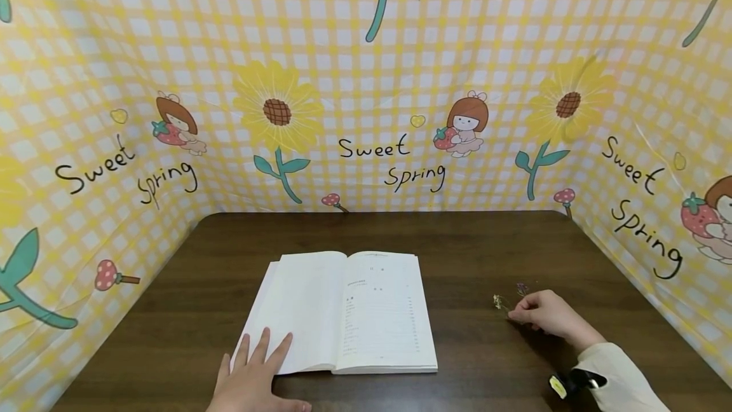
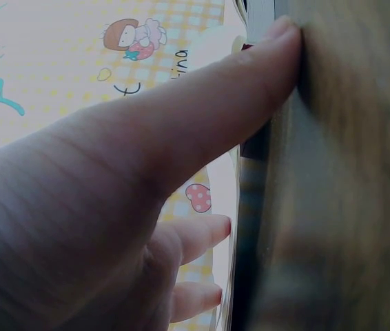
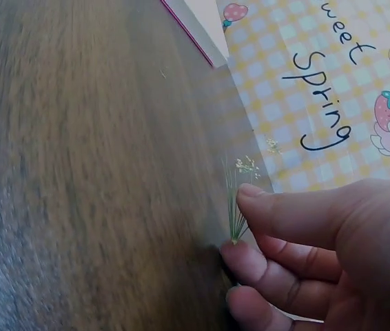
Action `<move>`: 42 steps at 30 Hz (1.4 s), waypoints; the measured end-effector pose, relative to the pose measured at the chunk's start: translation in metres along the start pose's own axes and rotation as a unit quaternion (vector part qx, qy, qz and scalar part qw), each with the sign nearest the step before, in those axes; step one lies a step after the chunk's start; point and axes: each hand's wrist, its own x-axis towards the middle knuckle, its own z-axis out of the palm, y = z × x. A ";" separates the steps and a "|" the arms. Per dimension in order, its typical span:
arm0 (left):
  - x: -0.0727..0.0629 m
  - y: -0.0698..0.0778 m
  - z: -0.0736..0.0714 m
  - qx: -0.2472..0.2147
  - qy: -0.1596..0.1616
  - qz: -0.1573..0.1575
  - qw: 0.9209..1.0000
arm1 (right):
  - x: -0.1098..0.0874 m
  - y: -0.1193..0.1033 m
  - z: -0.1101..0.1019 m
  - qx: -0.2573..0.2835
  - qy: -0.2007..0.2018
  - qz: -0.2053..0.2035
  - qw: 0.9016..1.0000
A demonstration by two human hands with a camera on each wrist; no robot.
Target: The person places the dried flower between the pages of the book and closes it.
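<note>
An open book (image 1: 309, 304) lies on the brown table, a blank page on its left and a page with printed lines on its right. My left hand (image 1: 251, 374) rests with spread, straight fingers on the lower left corner of the blank page; its thumb (image 2: 202, 103) extends by the book's lower edge. To the right of the book, my right hand (image 1: 546, 316) pinches a small dried flower sprig (image 3: 235, 210) between thumb and finger. Thin green stems and tiny pale yellow blossoms make up the sprig. Just beyond those fingers is a small purple flower (image 1: 522, 288); whether it is held I cannot tell.
The brown wooden table (image 1: 474, 240) has a yellow-checked cloth (image 1: 366, 94) with printed flowers and lettering behind it and along both sides. A dark strap with a yellow-faced device (image 1: 559, 386) sits at my right wrist.
</note>
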 end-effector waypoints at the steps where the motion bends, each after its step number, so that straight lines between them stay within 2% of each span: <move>1: 0.000 -0.001 0.001 0.001 0.001 0.001 1.000 | 0.000 0.000 0.000 0.003 0.002 0.000 1.000; 6: -0.001 -0.001 0.001 -0.002 0.003 0.000 1.000 | -0.002 0.000 -0.002 0.020 0.007 0.002 1.000; 11: -0.001 -0.001 0.000 -0.008 0.001 -0.002 1.000 | -0.002 0.001 0.001 0.099 -0.013 0.009 0.995; 16: 0.000 -0.001 -0.001 -0.012 -0.004 -0.003 1.000 | 0.000 -0.005 0.008 0.188 -0.031 -0.006 0.982; 22: 0.000 -0.002 -0.001 -0.014 -0.008 -0.004 1.000 | 0.004 -0.028 0.018 0.273 -0.049 -0.029 0.960; 26: 0.000 -0.002 -0.001 -0.019 -0.006 -0.003 1.000 | 0.005 -0.045 0.025 0.292 -0.055 -0.039 0.954; 34: 0.000 -0.001 -0.001 -0.026 -0.010 -0.004 1.000 | 0.006 -0.072 0.042 0.301 -0.071 -0.053 0.949; 42: -0.001 -0.001 -0.002 -0.026 -0.007 -0.006 1.000 | 0.018 -0.094 0.062 0.309 -0.081 -0.063 0.946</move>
